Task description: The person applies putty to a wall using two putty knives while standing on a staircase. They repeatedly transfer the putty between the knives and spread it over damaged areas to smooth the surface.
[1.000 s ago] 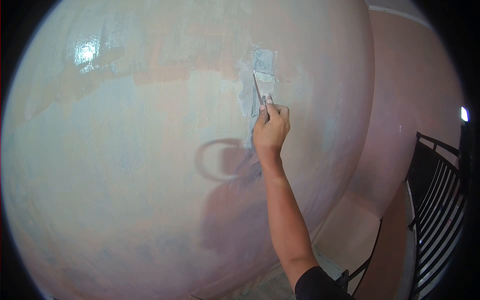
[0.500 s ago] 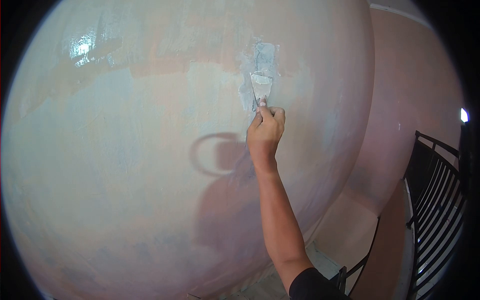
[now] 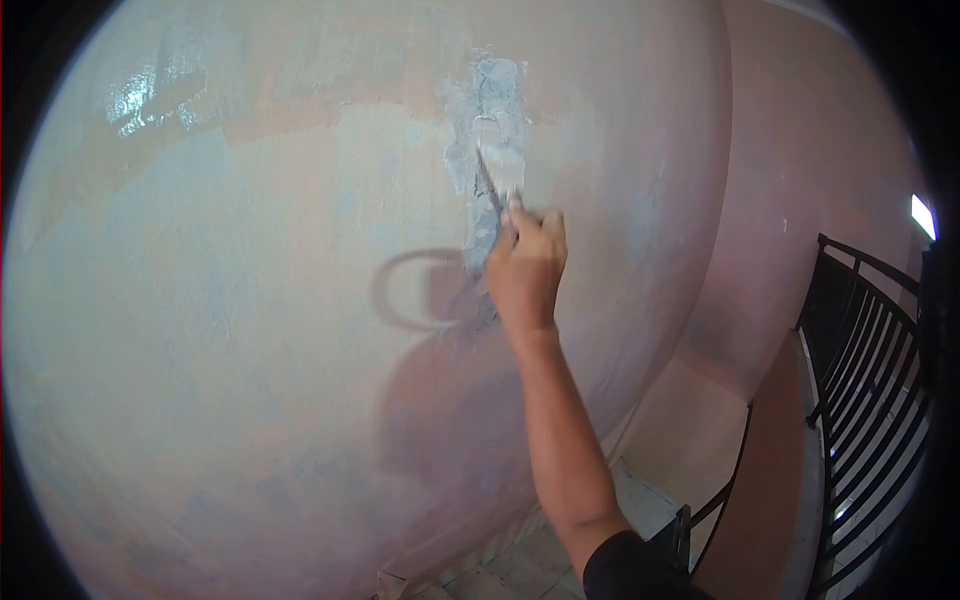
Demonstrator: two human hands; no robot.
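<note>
Since a second ago my right hand (image 3: 524, 262) has drifted a little left and up along the wall (image 3: 250, 330), and the putty knife (image 3: 497, 172) has turned from edge-on to lying nearly flat against the fresh patch.

Far left, a glossy wet streak (image 3: 150, 90) catches the light near the top of the wall, above a broad band already skimmed pale grey-white. Below that band the surface fades back to bare pinkish plaster toward the bottom. Nearer the middle, a ring-shaped shadow (image 3: 415, 292) falls on the wall, just left of my wrist.

Next comes the narrow vertical strip of fresh grey filler (image 3: 487, 110), ragged at its edges and not yet blended into the coat around it. My right hand is clenched on the knife's handle, the blade pointing up and pressed onto that strip. My left hand is out of view.

Right of the strip the wall is pink and uncoated, as is the adjoining wall (image 3: 800, 200) past the corner. A black metal railing (image 3: 870, 340) stands at the far right.

By my reckoning the upper left is largely covered, and the lower part and everything right of the strip remain.
</note>
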